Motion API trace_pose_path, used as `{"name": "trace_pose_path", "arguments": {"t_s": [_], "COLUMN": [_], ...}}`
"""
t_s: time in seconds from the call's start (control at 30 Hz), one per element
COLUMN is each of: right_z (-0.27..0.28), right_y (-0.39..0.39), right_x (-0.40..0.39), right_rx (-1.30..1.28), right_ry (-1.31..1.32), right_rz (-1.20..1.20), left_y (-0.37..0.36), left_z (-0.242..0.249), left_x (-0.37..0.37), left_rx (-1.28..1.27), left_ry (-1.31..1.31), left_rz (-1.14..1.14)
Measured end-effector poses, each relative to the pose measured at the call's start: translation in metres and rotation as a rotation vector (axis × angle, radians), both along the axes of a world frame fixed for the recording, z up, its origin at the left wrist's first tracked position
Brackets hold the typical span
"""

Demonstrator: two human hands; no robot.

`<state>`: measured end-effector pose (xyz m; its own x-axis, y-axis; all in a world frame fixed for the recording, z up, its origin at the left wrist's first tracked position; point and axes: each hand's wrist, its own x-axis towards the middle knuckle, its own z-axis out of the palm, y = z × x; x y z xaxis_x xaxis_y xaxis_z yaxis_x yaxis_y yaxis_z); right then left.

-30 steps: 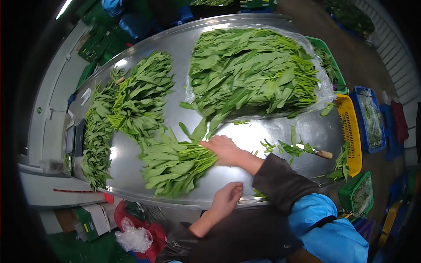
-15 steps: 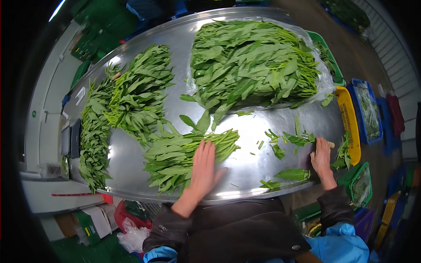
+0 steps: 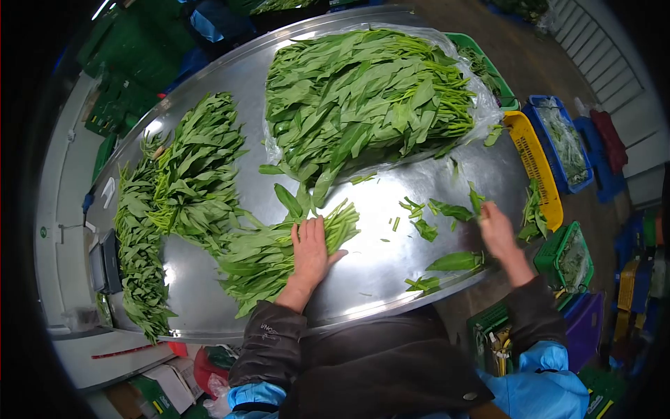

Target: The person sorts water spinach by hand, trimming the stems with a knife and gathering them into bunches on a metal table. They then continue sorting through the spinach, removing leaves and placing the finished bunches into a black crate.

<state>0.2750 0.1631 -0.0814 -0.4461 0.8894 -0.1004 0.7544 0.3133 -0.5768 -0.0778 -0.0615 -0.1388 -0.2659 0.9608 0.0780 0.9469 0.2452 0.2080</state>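
My left hand (image 3: 309, 258) lies flat on a loose bunch of leafy greens (image 3: 262, 262), near its cut stems, with the thumb held apart. To the right, my right hand (image 3: 497, 234) has its fingers curled beside a small upright leaf (image 3: 476, 198); whatever they hold is hidden. Stem pieces and loose leaves (image 3: 452, 211) are scattered between the hands, and a larger leaf (image 3: 453, 262) lies nearer the front edge. Beyond them a big pile of greens (image 3: 370, 98) rests on clear plastic.
The metal table (image 3: 202, 293) carries two more rows of greens (image 3: 199, 167) (image 3: 139, 244) on the left. Past its right edge stand a yellow basket (image 3: 534, 160), a blue crate (image 3: 583, 178) and a green crate (image 3: 558, 258). A dark device (image 3: 108, 262) stands at far left.
The view has shifted, so the table's contents appear further left. My right hand has moved up beside a small leaf, and the light handle seen by it before no longer shows. My left hand stays on the bunch.
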Motion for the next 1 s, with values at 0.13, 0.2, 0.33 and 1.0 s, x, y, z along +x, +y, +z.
{"name": "trace_pose_path", "arguments": {"t_s": [0.13,0.2,0.33,1.0], "right_z": [-0.024,-0.044,-0.041,-0.052], "right_y": [-0.093,-0.130,-0.149,-0.158], "right_x": [-0.085,-0.126,-0.170,-0.189], "right_rx": [-0.421,-0.503,-0.373,-0.399], "right_ry": [0.333,0.469,0.429,0.275], "right_rz": [0.156,0.191,0.340,0.244], "left_y": [-0.001,-0.002,-0.002,-0.002], "left_z": [0.008,0.010,0.002,-0.003], "left_x": [0.003,0.001,0.002,0.004], "left_rx": [0.039,0.053,0.063,0.105], "left_ry": [-0.066,-0.070,-0.060,-0.014], "left_rz": [0.000,-0.026,-0.017,0.021]}}
